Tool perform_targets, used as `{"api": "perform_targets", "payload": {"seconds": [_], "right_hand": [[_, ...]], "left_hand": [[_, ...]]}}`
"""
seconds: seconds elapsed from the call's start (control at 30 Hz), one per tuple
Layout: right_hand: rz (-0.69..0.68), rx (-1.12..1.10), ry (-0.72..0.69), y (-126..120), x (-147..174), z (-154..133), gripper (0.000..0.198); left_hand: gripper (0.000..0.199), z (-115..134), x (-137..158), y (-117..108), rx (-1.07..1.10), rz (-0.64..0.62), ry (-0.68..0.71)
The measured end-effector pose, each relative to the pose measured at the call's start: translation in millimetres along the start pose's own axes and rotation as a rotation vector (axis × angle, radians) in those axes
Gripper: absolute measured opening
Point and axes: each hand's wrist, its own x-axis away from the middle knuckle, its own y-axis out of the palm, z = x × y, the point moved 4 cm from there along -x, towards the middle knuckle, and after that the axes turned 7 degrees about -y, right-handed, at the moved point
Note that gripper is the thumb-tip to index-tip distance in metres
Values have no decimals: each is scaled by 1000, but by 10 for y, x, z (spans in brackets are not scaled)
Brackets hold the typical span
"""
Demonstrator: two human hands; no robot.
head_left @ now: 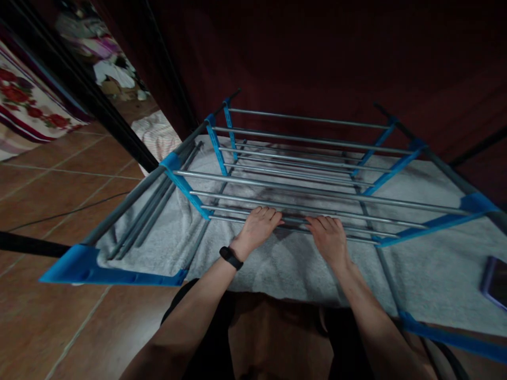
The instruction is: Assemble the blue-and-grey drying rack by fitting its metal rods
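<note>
A rack of grey metal rods and blue plastic brackets stands on a grey blanket (293, 264) in front of me. My left hand (259, 227), with a black band on its wrist, curls its fingers over the low front rods. Beside it, my right hand (328, 237) is closed over the same rods, a short gap apart. Between the hands a metal rod (295, 228) shows; the fingertips are partly hidden, so exactly which rods each hand grips is unclear. The blue left bracket (188, 190) and blue right bracket (431, 224) hold the front rods' ends.
Loose grey tubes (152, 211) lie on the blanket at the left, near a blue corner piece (119, 272). At the right edge is a phone (495, 282). A thin cable (71, 212) crosses the tiled floor (51, 190). Dark red panel (317, 58) stands behind the rack.
</note>
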Motion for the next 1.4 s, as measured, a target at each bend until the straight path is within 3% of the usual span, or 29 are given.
{"api": "perform_targets", "payload": {"seconds": [0.6,0.8,0.9,1.07,1.2,1.3,1.4], "right_hand": [[-19,5,-9,-53,-20,-12,23],[109,-81,-33,-95,-2,-229,31],[96,-141,-86,-65,3,-401,30],[-155,-238,-175,180,16,-564,31],[-281,-299,-122,402,53,-516,32],[-293,-376,-89,466,67,-476,35],[-337,-424,-74,456,61,-472,35]], "left_hand": [[24,-92,47,-36,63,40,-41],[26,-99,71,-81,105,35,-34],[27,-104,100,-145,120,67,-45],[27,-168,132,-325,133,91,-108],[31,-132,231,-602,147,50,-115],[31,6,519,-863,140,19,-99],[34,150,1036,-1104,112,3,-98]]}}
